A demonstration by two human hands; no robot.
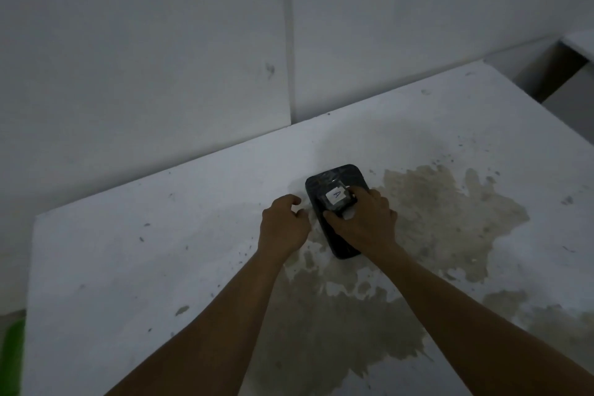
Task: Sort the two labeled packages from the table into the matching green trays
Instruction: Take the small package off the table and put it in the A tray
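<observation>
Two bare forearms reach over the stained white surface point(128, 251). The right hand point(363, 222) has its grip closed on a small black package labeled "A" point(336, 198), atop a larger black package point(334, 212) it partly hides. The left hand point(283, 222) rests just beside, fingers curled, holding nothing; a green sliver point(11, 360) is cut off at the lower left edge.

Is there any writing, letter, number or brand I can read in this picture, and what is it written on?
"A": handwritten on a small white paper label, on top of the small dark plastic-wrapped package that the right hand grips over a larger black flat package.
Nothing else readable: the stained white table, the wall panels and the green edge at lower left show no text.
</observation>
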